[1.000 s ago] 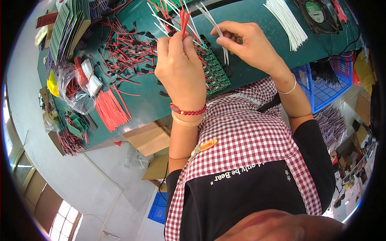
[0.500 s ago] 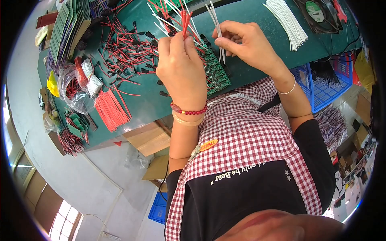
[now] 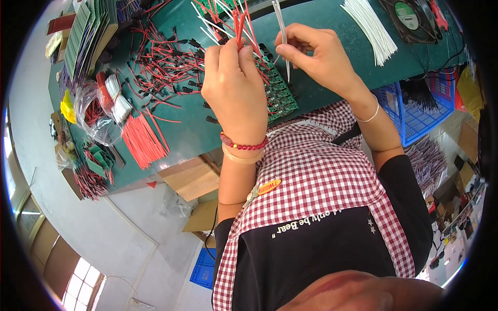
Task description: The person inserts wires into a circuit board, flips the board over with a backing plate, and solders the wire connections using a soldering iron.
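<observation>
My left hand [image 3: 233, 83] is closed round a small bunch of red wires [image 3: 239, 27], which stick up past its fingertips. Between the thumb and fingers of my right hand [image 3: 316, 54] are a few white wires [image 3: 280, 23], held nearly upright. Beneath and between both hands lies a panel of green circuit boards [image 3: 280, 92], partly hidden by my left hand. Red and white wires rise from the panel's far part. How the lower ends of the red wires sit inside my left hand is hidden.
Red wires with black connectors [image 3: 166, 65] lie heaped to the left. Nearer are a bundle of red wires [image 3: 144, 142] and a clear plastic bag [image 3: 96, 122]. White wires [image 3: 369, 32] and a black fan [image 3: 410, 20] lie at the right, above a blue crate [image 3: 420, 116].
The white wires in my right hand have shifted and drawn closer together, with the fingers moving slightly. My left hand stays almost in place with the red wires.
</observation>
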Demonstrator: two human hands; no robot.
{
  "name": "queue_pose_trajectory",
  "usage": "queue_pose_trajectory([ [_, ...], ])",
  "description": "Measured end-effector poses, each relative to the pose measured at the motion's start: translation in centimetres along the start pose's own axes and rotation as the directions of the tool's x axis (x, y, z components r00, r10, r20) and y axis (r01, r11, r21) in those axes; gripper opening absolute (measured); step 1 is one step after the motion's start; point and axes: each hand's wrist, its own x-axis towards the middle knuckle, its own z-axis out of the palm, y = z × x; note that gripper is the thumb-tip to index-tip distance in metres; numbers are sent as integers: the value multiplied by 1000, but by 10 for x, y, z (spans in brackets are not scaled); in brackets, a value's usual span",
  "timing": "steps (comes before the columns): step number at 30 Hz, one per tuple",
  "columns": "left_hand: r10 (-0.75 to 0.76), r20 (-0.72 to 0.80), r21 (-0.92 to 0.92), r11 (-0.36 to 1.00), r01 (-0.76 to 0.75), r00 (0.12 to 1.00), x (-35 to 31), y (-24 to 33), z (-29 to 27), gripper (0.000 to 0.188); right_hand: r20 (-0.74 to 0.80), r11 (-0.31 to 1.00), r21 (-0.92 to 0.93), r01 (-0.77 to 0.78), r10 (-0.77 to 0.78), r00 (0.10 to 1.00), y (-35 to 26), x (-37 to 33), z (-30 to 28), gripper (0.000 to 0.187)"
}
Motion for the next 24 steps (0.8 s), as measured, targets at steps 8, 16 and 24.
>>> queue_pose_trajectory([
  [8, 8, 78, -5, 1000, -8, 997, -5, 6, -2, 11, 23, 999, -14, 30, -30, 999, -5, 1, 3, 16],
  [16, 46, 23, -29, 999, -46, 999, -5, 4, -1, 10, 46, 997, -61, 43, -40, 998, -7, 0, 3, 17],
  [24, 5, 19, -82, 997, -3, 1000, -5, 6, -3, 8, 46, 1000, -27, 14, -12, 999, -4, 0, 9, 20],
])
